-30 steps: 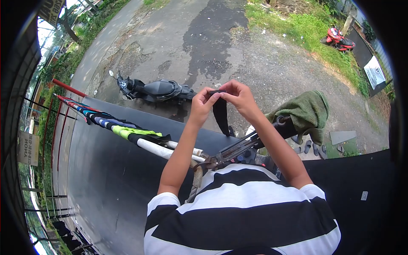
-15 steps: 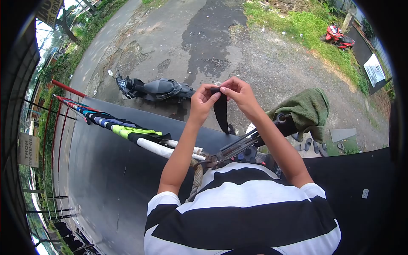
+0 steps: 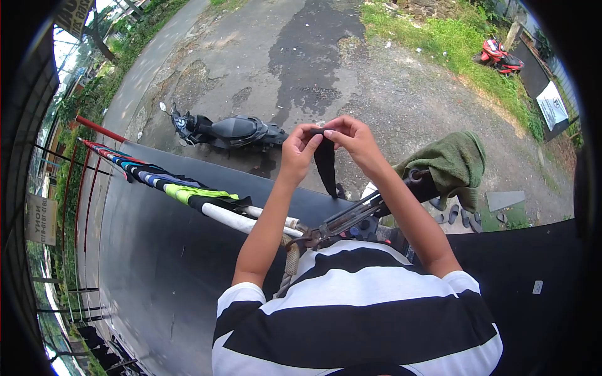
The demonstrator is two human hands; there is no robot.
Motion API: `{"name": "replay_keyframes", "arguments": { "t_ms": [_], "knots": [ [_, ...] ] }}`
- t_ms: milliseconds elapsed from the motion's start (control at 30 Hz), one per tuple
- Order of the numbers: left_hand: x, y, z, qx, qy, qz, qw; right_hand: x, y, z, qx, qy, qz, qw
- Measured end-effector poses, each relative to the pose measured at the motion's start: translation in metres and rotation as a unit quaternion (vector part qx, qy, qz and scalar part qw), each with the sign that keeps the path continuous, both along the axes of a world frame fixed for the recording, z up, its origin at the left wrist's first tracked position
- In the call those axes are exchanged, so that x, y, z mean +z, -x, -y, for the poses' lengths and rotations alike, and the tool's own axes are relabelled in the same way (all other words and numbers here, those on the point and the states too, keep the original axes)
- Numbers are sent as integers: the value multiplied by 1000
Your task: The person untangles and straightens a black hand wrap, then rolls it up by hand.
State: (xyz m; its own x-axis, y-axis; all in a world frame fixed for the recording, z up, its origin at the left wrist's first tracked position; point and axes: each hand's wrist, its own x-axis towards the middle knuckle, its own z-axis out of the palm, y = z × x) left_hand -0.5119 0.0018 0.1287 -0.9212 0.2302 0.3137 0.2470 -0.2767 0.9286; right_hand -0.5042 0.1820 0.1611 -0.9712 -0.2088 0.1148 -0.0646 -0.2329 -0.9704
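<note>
A narrow black cloth strip (image 3: 325,166) hangs down between my two hands, its upper end pinched at both sides. My left hand (image 3: 298,152) is closed on the left of that end, thumb against fingers. On the right of it my right hand (image 3: 355,143) pinches the cloth too, with thumb and fingertips close together. The lower end dangles free, near the dark panel's top edge. Beneath my hands is a metal turnbuckle (image 3: 357,213) fixed to ropes.
Ropes wrapped in colored cloth (image 3: 182,192) run leftward from a metal joint. A green towel (image 3: 454,166) drapes over the corner post at right. Beyond the dark panel (image 3: 188,160) stand a black motorcycle (image 3: 235,130) and several sandals (image 3: 464,217).
Both hands stay almost in the same place with their pinch kept. The hanging cloth strip has shifted only slightly.
</note>
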Motion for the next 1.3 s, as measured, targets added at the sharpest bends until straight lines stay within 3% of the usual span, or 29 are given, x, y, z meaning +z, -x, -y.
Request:
{"name": "replay_keyframes", "arguments": {
  "t_ms": [200, 267, 433, 933, 1067, 1300],
  "knots": [
    [5, -2, 0, -2, -12, 20, 1000, -5, 1, 1, -9, -25, -41, 999],
    [-15, 8, 13, -44, 56, 57, 996, -4, 0, 3, -7, -35, -60, 998],
    [-4, 1, 5, -32, 22, 54, 998, -4, -3, 5, -20, -91, -78, 993],
    [0, 1, 5, -7, -19, 26, 999, 4, -4, 0, 52, -22, -37, 998],
    [7, -4, 5, -19, -30, 70, 997, -3, 0, 1, 34, -18, -36, 999],
    [6, -4, 3, -26, -29, 28, 999, 0, 0, 0, 17, -7, -16, 1000]
  ]
}}
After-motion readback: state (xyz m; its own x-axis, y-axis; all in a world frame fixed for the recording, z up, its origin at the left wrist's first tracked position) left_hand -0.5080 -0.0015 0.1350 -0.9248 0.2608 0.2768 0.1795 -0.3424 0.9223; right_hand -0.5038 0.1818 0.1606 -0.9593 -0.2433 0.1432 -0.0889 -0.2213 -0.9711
